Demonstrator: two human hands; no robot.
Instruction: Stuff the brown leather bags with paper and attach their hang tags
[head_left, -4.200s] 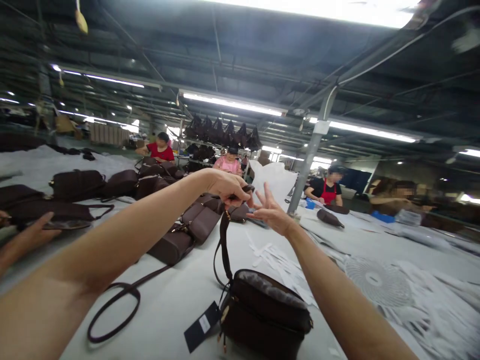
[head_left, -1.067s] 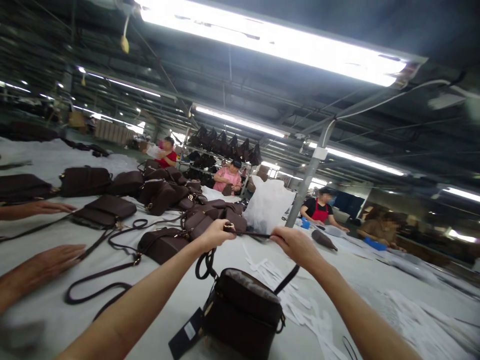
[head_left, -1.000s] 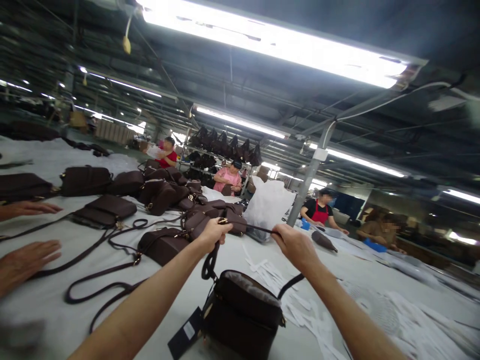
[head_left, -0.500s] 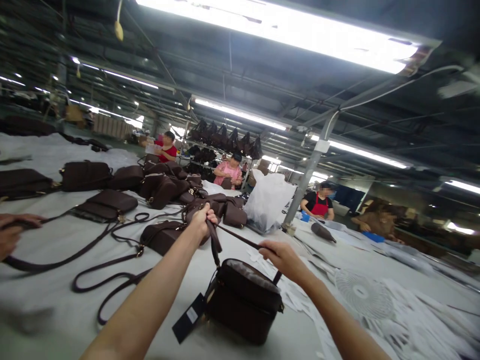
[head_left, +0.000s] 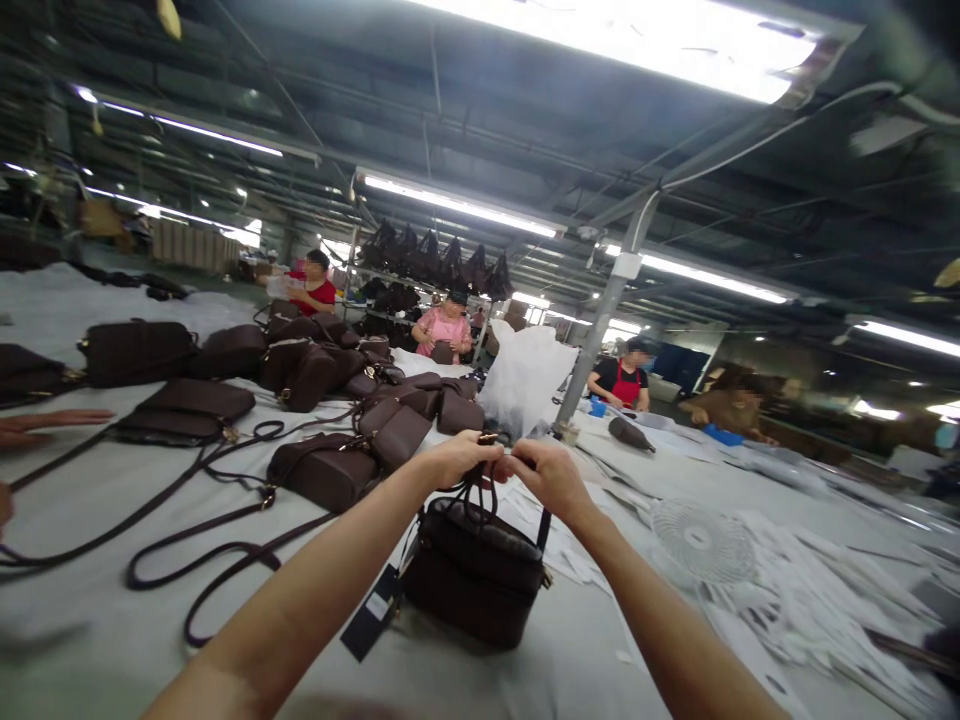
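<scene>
Nearest me, a dark brown handbag [head_left: 472, 590] sits upright on the pale table [head_left: 585, 650], with a black tag [head_left: 367, 612] hanging at its side. Just above it, both bare hands meet over the bag's top, fingertips nearly together. The left hand [head_left: 465, 458] is closed in a pinch on the gathered strap [head_left: 480, 505], a bit of gold hardware showing at the fingers; the right hand [head_left: 546, 475] is curled tight on it too, neither opened out. I'd call the strap partly gathered: loops are bunched, but it is held up off the bag and not laid down, and one length runs down to the bag's right end. White strips [head_left: 570, 550] lie beyond it. Off to the left, more brown bags [head_left: 322, 470] lie in a pile, with loose straps [head_left: 225, 550] trailing. Farther back stand a white plastic bag [head_left: 525, 375] and a person in pink [head_left: 444, 335], with dark bags [head_left: 442, 260] hanging behind.
</scene>
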